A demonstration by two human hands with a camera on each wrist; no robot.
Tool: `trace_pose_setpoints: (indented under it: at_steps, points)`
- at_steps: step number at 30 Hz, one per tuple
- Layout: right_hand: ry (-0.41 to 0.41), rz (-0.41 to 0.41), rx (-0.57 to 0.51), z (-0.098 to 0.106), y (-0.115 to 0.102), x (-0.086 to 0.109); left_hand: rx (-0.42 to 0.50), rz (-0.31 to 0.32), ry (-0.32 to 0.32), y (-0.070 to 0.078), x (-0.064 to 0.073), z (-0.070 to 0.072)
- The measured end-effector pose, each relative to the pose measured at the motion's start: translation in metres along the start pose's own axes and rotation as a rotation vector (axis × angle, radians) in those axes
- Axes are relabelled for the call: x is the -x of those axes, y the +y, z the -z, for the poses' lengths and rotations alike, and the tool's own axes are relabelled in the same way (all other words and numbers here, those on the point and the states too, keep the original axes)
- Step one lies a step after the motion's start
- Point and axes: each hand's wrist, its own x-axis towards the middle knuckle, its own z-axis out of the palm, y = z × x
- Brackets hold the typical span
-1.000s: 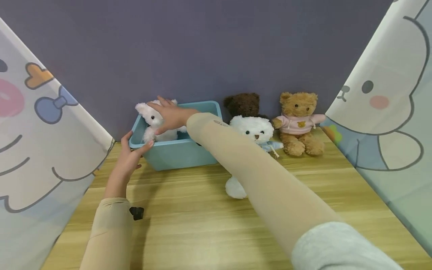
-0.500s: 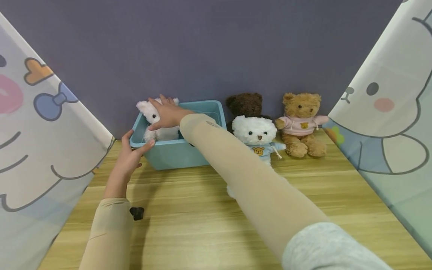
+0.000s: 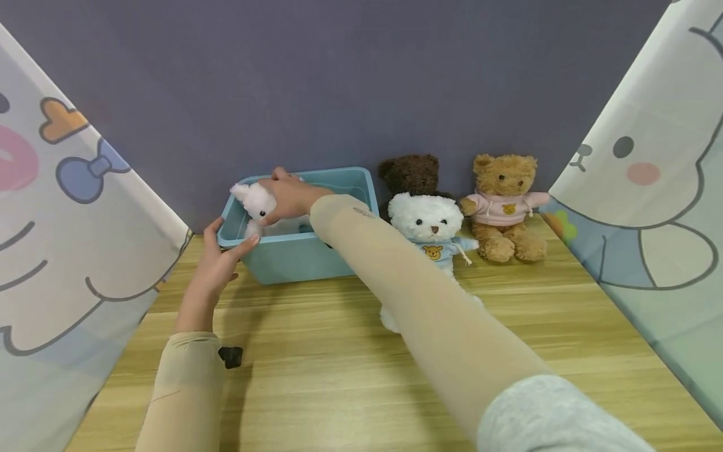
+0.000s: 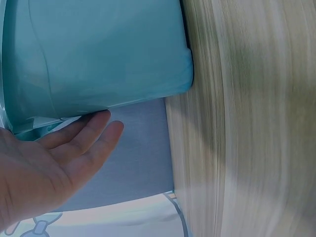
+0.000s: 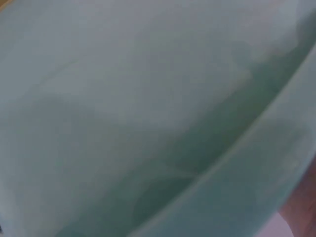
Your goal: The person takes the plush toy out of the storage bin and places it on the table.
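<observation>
A white plush toy (image 3: pixel 257 201) with an upright ear and a dark eye sits low in the left part of a light blue plastic bin (image 3: pixel 305 260). My right hand (image 3: pixel 288 199) grips its head from the right, thumb by the face, and covers much of it. At the bin's front left corner, my left hand (image 3: pixel 213 263) holds the rim, thumb along the front edge. The left wrist view shows that hand's fingers (image 4: pixel 94 143) beside the bin wall (image 4: pixel 108 54). Bin plastic (image 5: pixel 148 163) fills most of the blurred right wrist view.
Right of the bin, a white teddy bear (image 3: pixel 426 220) in a blue top sits partly behind my right arm. Behind it is a dark brown bear (image 3: pixel 409 174), and a tan bear (image 3: pixel 505 207) in pink sits farther right. A small black object (image 3: pixel 230 356) lies by my left forearm.
My right hand has pushed the white plush toy lower into the bin, and its head now tilts down. That hand's spread fingers have closed around the head. My left hand stays on the rim.
</observation>
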Motion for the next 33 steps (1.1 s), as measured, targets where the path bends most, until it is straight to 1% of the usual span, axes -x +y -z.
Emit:
trace_pose_setpoints:
  at_steps: [4, 6, 8, 11, 12, 14, 18, 21, 24, 29, 33]
  points:
    - [0.0, 0.088, -0.063, 0.0, 0.004, 0.001, 0.003, 0.001, 0.003, -0.002, 0.0, 0.002]
    - [-0.016, 0.106, -0.066, 0.0, 0.007, 0.001, 0.005, 0.002, 0.004, -0.003, 0.0, 0.002]
    - [-0.049, 0.09, -0.045, -0.001, 0.011, 0.001, 0.006, 0.01, 0.0, -0.005, -0.001, 0.001]
    - [-0.124, 0.031, -0.011, -0.002, 0.017, 0.002, 0.011, 0.024, -0.011, -0.006, -0.001, -0.002]
    - [-0.145, 0.012, -0.01, -0.003, 0.018, 0.002, 0.011, 0.028, -0.013, -0.006, -0.001, -0.003]
    - [-0.16, -0.002, -0.039, -0.004, 0.019, 0.003, 0.011, 0.029, -0.011, -0.007, -0.001, -0.003]
    - [-0.14, 0.01, -0.117, -0.004, 0.016, 0.006, 0.011, 0.017, -0.002, -0.006, -0.001, -0.003]
    - [-0.126, 0.014, -0.112, -0.001, 0.012, 0.009, 0.008, 0.014, -0.006, -0.004, 0.0, -0.003]
    - [-0.11, 0.05, -0.074, 0.001, 0.01, 0.01, 0.006, 0.013, -0.006, -0.004, 0.0, -0.002]
    - [-0.079, 0.125, -0.083, 0.003, 0.012, 0.007, 0.007, 0.013, 0.006, -0.003, 0.001, -0.001]
    - [-0.06, 0.142, -0.101, 0.009, 0.009, 0.01, 0.012, 0.018, 0.007, -0.003, 0.001, 0.0]
